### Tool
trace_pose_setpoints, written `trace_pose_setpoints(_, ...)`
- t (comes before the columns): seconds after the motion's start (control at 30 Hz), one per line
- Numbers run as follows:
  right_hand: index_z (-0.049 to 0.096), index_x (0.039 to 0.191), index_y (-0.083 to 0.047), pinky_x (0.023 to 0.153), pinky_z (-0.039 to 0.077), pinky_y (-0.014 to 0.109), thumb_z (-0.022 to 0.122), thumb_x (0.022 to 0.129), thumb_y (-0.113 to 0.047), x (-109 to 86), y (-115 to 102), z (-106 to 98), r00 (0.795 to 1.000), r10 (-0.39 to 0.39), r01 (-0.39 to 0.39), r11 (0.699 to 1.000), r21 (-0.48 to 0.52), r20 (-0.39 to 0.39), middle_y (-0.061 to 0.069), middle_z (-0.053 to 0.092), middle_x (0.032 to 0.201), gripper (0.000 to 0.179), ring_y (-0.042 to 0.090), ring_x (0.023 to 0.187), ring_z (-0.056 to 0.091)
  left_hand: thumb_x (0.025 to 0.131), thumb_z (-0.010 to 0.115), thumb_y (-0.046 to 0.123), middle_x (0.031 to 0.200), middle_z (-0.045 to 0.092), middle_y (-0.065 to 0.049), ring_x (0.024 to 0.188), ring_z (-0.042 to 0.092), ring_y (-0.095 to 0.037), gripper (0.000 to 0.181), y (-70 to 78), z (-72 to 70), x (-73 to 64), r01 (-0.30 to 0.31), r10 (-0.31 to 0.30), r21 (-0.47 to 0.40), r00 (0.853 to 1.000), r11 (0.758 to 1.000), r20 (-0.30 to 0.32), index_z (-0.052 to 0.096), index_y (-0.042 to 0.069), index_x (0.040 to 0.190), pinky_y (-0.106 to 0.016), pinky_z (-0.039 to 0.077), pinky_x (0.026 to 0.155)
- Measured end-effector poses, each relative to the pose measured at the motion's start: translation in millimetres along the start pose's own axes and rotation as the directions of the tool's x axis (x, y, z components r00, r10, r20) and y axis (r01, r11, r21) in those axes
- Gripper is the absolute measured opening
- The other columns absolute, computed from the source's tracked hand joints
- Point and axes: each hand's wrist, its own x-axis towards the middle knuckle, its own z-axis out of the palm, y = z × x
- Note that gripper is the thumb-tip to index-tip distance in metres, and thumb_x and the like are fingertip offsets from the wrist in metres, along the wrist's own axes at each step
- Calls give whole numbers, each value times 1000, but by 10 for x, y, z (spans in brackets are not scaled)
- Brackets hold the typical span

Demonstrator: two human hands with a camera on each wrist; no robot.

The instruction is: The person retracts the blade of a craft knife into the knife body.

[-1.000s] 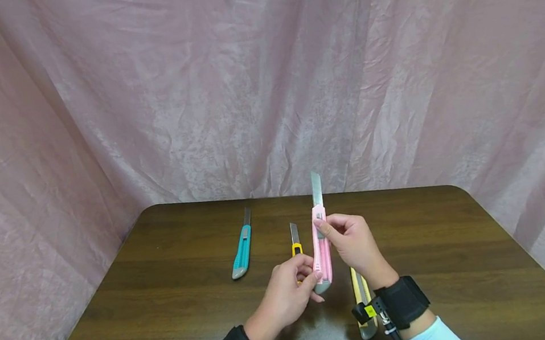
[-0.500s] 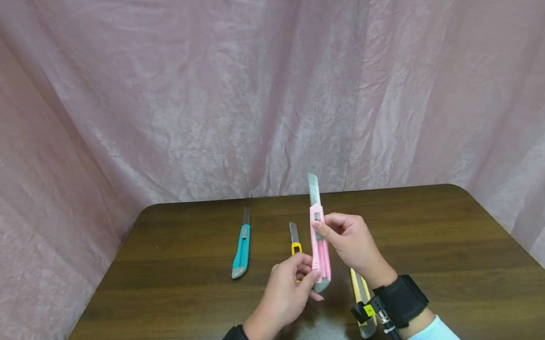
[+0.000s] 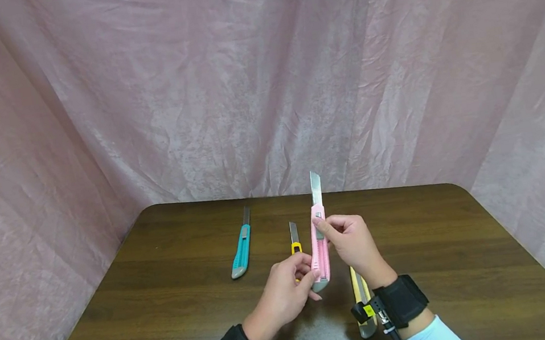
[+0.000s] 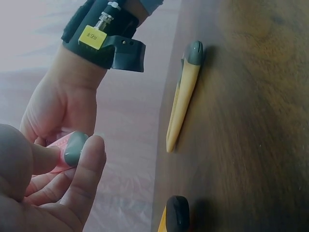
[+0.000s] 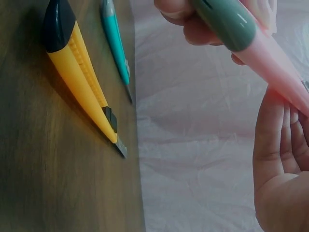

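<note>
A pink box cutter point(image 3: 320, 250) with a grey end cap is held up over the table in the head view, its silver blade point(image 3: 316, 188) extended and pointing away. My left hand point(image 3: 284, 292) pinches its lower end between thumb and fingers; the left wrist view shows the grey cap point(image 4: 75, 149) there. Higher up, my right hand point(image 3: 357, 245) grips the body, thumb on the slider near the blade end. Behind the left hand lies a yellow box cutter point(image 5: 79, 82), partly covered in the head view, with some blade out.
On the brown wooden table point(image 3: 165, 299), a teal box cutter point(image 3: 242, 248) lies to the left with its blade out. Below the right wrist lies a pale yellow box cutter point(image 3: 361, 290), partly hidden by the wrist strap. A pink curtain point(image 3: 189, 89) hangs behind the table.
The pink box cutter has shifted and tilted very slightly between the hands. My right thumb has moved slightly upward along it; both hands keep their hold.
</note>
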Motion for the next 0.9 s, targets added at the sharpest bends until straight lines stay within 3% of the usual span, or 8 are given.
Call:
trace_pose_setpoints(0.17,70,76,-13,39,37,22,66,90,-27,-4,-41,-3,1000,-24,24,999,-35,6,10,47,57,21,16,53,42,92,59,-1,81,60,-3,62,62,-19,13,10,2,2,11,-11,-2,1000,1000,2,58,6,102,-38,57,53)
trace_pose_setpoints(0.33,69,80,-5,39,34,21,65,91,-16,-39,-255,12,999,-50,51,998,-45,17,7,46,57,16,16,53,42,92,60,0,81,61,-2,62,63,-19,13,22,-11,8,18,-18,-3,1000,1000,0,59,8,103,-39,57,54)
trace_pose_setpoints(0.47,69,81,0,43,45,22,65,91,-12,-51,-337,17,999,-30,30,999,-23,17,16,50,60,17,16,54,46,92,61,2,81,61,-2,60,63,-19,14,25,-27,13,16,-16,11,1000,1000,-1,59,9,103,-39,57,53)
trace_pose_setpoints(0.63,70,78,-7,48,54,28,66,91,-25,-14,-147,-3,999,36,-36,999,-28,20,19,55,63,22,23,55,53,92,62,3,81,61,-1,60,63,-19,15,23,-39,21,26,-26,16,1000,1000,4,59,9,105,-39,57,54)
trace_pose_setpoints(0.77,68,75,-12,39,46,24,66,90,-30,1,-22,-13,999,-17,18,999,-47,27,14,53,60,23,26,52,48,92,61,3,81,61,-2,61,63,-19,15,23,-43,25,28,-29,11,1000,1000,10,59,9,105,-39,57,54)
trace_pose_setpoints(0.9,67,75,-9,34,32,22,65,92,-19,-17,-112,0,996,-87,88,995,-51,19,8,48,56,20,18,47,39,92,62,4,82,61,-1,60,63,-18,16,31,-49,26,30,-30,12,999,999,14,59,9,107,-40,57,55)
